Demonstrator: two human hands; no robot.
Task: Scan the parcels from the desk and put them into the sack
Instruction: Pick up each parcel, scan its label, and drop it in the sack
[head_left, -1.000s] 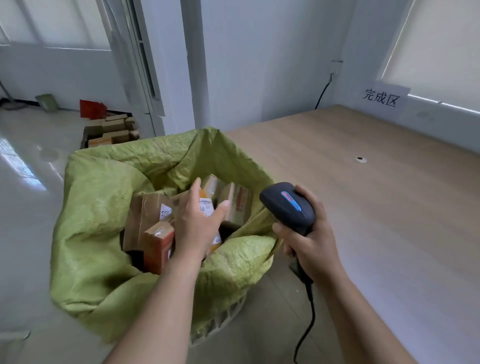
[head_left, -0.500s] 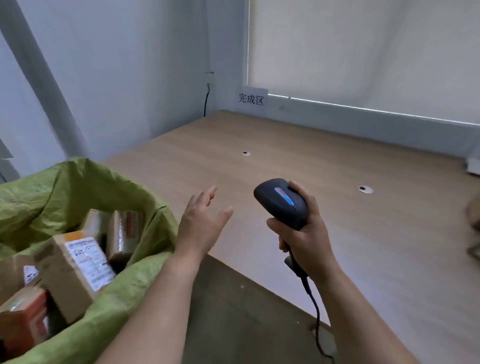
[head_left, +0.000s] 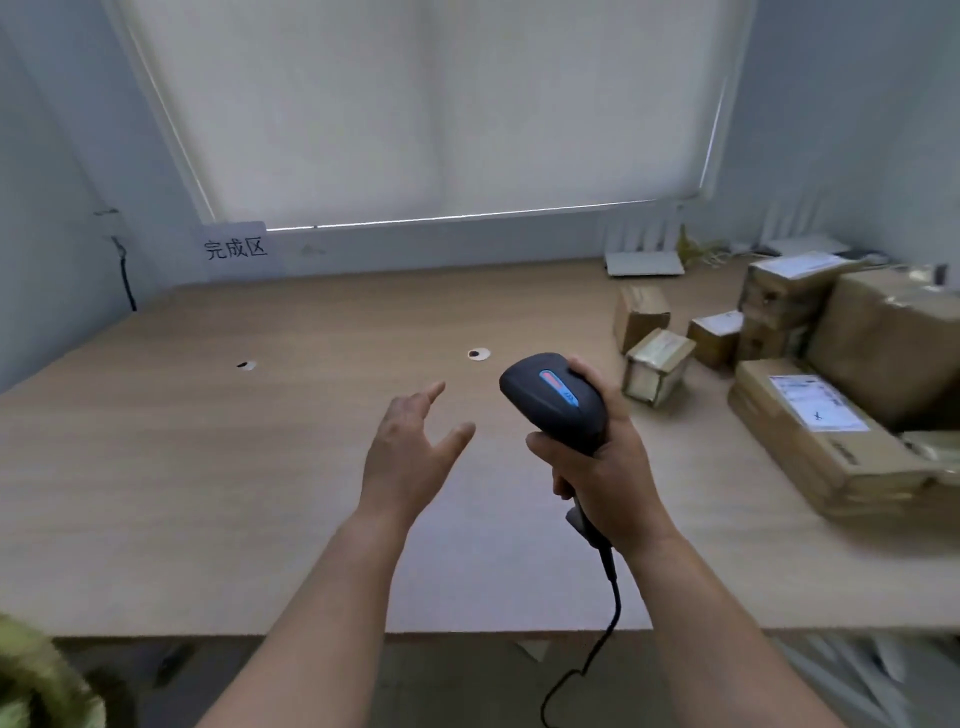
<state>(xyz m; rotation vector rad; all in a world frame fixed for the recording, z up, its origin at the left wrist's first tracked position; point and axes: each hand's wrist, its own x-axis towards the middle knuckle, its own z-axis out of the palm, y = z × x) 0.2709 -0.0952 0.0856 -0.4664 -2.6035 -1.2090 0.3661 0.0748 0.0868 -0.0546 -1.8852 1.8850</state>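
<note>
1. Sack (head_left: 31, 675): green edge only, below tabletop's (head_left: 208, 467) near-left corner.
2. Left hand (head_left: 410, 457) w/ fingers spread, empty, over tabletop's mid, prob free for next pick.
3. Right hand (head_left: 597, 467) grasping scanner (head_left: 556, 400), head fwd, ready.
4. Parcels (head_left: 789, 364) piled at right edge, unscanned.

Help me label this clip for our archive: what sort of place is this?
Probably a small parcel-sorting room: taped cardboard parcels piled on a wooden desk, a corded barcode scanner in the right hand, and a paper zone sign.
</note>
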